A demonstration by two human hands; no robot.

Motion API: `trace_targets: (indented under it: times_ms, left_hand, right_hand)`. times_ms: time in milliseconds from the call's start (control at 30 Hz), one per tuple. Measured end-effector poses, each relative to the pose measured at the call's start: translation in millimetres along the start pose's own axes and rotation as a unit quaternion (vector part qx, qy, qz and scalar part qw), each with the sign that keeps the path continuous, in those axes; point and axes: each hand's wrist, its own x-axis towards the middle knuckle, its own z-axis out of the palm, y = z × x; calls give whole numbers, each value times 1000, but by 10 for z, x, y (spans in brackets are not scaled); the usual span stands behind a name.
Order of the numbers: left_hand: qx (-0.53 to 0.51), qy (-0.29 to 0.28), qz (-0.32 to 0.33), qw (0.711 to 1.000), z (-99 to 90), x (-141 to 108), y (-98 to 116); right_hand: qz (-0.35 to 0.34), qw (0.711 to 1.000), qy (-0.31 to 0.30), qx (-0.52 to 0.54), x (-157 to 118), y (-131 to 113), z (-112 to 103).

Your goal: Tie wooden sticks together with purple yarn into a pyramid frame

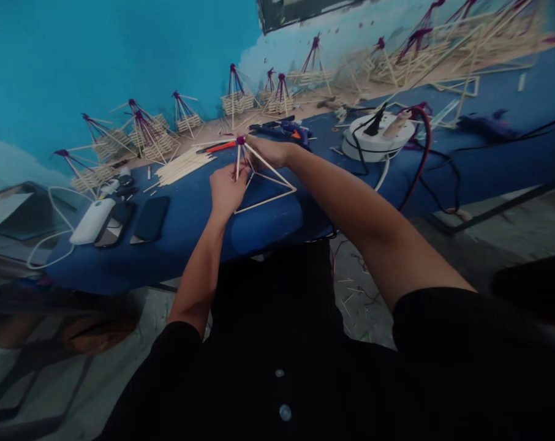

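Note:
A pyramid frame of thin wooden sticks (274,179) stands on the blue table (199,226), its top bound with purple thread. My left hand (228,188) grips the near upright sticks of the frame. At the purple tip, my right hand (269,150) pinches the frame's apex. A loose bundle of plain sticks (183,165) lies just left of the frame.
Finished stick pyramids (144,131) line the back of the table by the blue wall. A blue glue gun (289,130), orange-handled tool (217,147), white cable reel (378,136) with cords, two dark phones (151,218) and a white power bank (92,220) lie around.

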Motion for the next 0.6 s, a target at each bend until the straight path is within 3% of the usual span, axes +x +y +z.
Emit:
trace_targets:
  times_ms: [67, 200, 267, 467, 600]
  left_hand:
    - [15, 8, -7, 1000, -24, -14, 66]
    - [13, 1, -36, 999, -26, -30, 129]
    - [7, -1, -46, 999, -12, -36, 137]
    - [-24, -35, -59, 997, 16, -51, 141]
    - [-50, -60, -33, 996, 10, -61, 124]
  right_hand:
    - [14, 998, 38, 39, -1, -5, -54]
    - [-54, 969, 231, 67, -144, -11, -177]
    - [-47, 960, 269, 61, -294, -5, -205]
    - [3, 995, 97, 18, -653, -3, -88]
    - [-10, 996, 70, 61, -583, 36, -11]
